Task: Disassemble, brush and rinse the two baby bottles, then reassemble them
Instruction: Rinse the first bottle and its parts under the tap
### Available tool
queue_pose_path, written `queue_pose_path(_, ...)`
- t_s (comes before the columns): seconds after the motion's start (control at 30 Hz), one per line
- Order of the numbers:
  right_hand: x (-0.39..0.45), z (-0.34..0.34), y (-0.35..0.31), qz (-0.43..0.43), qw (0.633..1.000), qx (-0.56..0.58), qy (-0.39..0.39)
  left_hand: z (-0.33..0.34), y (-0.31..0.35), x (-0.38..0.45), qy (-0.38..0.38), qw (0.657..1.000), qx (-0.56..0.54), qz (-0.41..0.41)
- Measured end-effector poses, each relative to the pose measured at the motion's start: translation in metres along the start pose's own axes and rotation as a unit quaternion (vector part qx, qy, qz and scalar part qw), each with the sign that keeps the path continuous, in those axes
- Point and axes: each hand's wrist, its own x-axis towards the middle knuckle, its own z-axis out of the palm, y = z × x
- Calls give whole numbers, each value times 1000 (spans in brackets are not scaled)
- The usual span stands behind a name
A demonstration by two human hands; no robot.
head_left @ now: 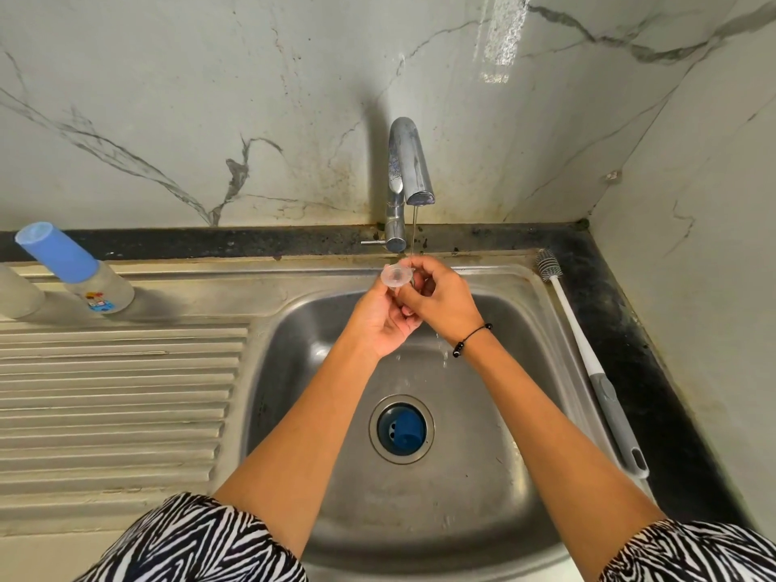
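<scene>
A clear silicone nipple [397, 276] is held over the sink basin [495, 329] under a thin stream of water from the tap [409, 165]. My left hand [384, 319] grips it from below. My right hand [439, 298] pinches it from the right side, fingers curled on it. A baby bottle with a blue cap [77, 268] stands assembled on the drainboard at the far left. Part of a second pale bottle [17, 294] shows at the left edge. A grey and white bottle brush [588, 359] lies along the sink's right rim.
The ribbed steel drainboard [117, 392] fills the left side. A blue strainer [402, 429] sits in the drain. A black counter strip [655, 371] and marble walls close off the back and right.
</scene>
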Motion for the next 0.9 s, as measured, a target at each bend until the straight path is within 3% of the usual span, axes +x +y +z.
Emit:
queue_pose_path(0.1, 0, -1, -1, -27, 999, -9, -28, -1, -1, 4, 23, 1000, 7, -6)
queue_pose_path(0.47, 0, 3, 0, -35, 997, -18, 71, 1, -5, -1, 36, 999, -9, -23)
queue_pose_path(0.7, 2, 9, 6, -17, 995, -59, 77, -7, -5, -4, 36, 999, 4, 20)
queue_pose_path(0.8, 0, 11, 10, 54, 997, 29, 46, -10, -5, -5, 33, 998, 28, 52)
queue_pose_path(0.9, -3, 16, 7, 148, 971, 181, 56, -7, -6, -10, 43, 984, 115, 126)
